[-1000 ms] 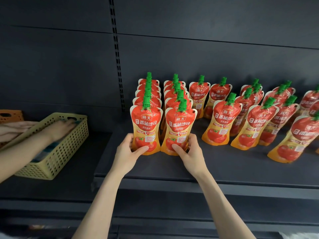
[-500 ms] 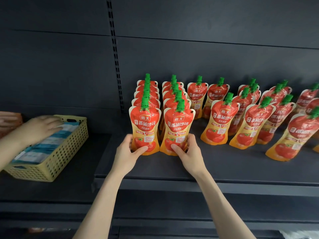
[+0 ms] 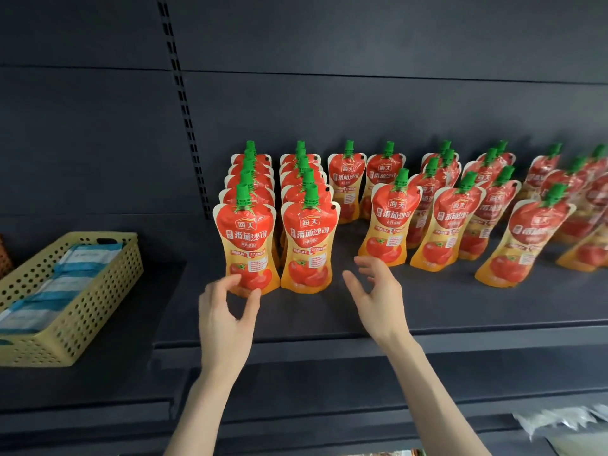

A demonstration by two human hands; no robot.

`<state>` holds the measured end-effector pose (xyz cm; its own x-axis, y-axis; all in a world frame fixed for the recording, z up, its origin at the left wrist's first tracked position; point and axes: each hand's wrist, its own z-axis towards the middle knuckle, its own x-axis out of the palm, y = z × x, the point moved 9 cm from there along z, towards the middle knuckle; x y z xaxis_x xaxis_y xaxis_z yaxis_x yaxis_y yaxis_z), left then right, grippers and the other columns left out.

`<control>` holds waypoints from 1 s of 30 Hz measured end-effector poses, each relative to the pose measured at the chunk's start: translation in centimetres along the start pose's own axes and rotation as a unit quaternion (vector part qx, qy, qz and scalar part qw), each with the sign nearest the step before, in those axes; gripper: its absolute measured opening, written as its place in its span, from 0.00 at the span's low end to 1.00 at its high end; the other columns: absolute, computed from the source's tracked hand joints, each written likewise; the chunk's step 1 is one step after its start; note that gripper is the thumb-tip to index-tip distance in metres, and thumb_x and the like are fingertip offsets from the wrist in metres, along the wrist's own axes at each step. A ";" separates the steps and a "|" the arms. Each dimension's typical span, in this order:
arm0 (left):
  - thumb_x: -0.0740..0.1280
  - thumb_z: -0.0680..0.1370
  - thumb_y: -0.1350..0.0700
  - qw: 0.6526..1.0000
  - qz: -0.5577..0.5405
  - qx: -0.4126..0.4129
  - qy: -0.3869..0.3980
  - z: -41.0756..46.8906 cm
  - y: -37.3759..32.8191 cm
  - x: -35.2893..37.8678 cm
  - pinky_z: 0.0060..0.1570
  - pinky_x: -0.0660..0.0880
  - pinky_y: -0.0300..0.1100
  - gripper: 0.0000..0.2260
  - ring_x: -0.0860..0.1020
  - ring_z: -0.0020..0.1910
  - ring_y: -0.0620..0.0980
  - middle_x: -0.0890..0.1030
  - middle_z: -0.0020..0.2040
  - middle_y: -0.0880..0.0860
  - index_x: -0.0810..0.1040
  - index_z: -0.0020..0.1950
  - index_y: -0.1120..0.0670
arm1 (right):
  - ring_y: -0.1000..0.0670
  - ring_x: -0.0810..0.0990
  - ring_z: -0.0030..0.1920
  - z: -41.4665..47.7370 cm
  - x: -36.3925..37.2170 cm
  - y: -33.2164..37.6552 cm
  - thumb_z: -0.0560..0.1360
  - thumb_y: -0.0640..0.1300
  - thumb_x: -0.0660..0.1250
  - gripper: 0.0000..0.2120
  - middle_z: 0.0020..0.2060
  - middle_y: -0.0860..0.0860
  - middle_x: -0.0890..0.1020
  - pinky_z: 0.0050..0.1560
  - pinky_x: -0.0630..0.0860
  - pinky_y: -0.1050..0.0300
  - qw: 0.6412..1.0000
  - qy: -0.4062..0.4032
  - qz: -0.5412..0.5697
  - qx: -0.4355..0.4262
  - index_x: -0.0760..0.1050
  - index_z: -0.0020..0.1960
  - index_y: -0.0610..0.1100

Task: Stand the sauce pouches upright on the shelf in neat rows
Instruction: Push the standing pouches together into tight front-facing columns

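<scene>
Red and orange tomato sauce pouches with green caps stand on a dark shelf (image 3: 427, 311). At the left are two tight rows, fronted by one pouch (image 3: 247, 238) and another (image 3: 309, 241). Looser pouches, some leaning, spread to the right, such as a front one (image 3: 391, 222) and a tilted one (image 3: 526, 238). My left hand (image 3: 227, 314) is just below the left front pouch, fingers curled, fingertips at its base, holding nothing. My right hand (image 3: 378, 294) hovers with spread fingers to the right of the second row, touching no pouch.
A yellow perforated basket (image 3: 75, 311) with white and blue packets sits on the neighbouring shelf at the left. A slotted upright (image 3: 184, 106) divides the back panels. Clear plastic wrapping (image 3: 559, 419) lies on the lower level at the bottom right.
Both hands have let go of the two front pouches and drawn back; the right hand moved right. The other person's hands at the basket are gone from view.
</scene>
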<state>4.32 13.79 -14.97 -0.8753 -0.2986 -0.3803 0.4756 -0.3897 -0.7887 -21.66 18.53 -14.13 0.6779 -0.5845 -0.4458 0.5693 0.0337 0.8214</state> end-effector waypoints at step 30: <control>0.71 0.72 0.54 0.988 -0.127 -0.091 0.018 1.3 -10.9 22.2 0.54 0.71 0.36 0.24 0.74 0.57 0.45 0.75 0.58 0.47 0.68 0.65 0.54 | 0.52 0.73 0.63 11.0 -13.0 -9.7 0.72 0.46 0.72 0.26 0.62 0.51 0.74 0.62 0.73 0.54 0.996 -0.001 0.093 -0.008 0.63 0.64 0.45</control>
<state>-20.16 10.25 -14.16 -0.9683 -0.1789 -0.1741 0.2201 -0.2833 -0.9334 -41.10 16.93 -12.38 0.7717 -0.5683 -0.2856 0.4415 0.1554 0.8837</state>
